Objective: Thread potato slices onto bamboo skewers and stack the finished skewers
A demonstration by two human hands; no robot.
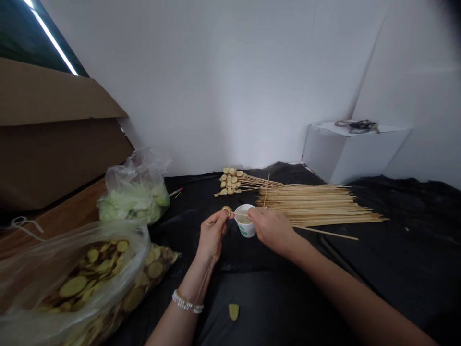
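Observation:
My left hand (pixel 212 233) pinches a round potato slice (pixel 226 210) between thumb and fingers. Gripped in my right hand (pixel 272 229) is a thin wooden skewer (pixel 239 214), whose far end meets the slice. A white paper cup (pixel 246 228) with a green mark stands just below the skewer, between my hands. Behind the cup lie several skewers with slices on their ends (pixel 231 181). A broad row of bare skewers (pixel 317 203) spreads to the right of my right hand. How far the skewer goes into the slice is hidden by my fingers.
An open plastic bag of slices (pixel 74 287) sits at the left, with a bag of pale green vegetables (pixel 135 202) behind it. One loose slice (pixel 234 312) lies in front on the black sheet (pixel 281 298). A white box (pixel 345 149) stands back right; cardboard (pixel 54 144) is left.

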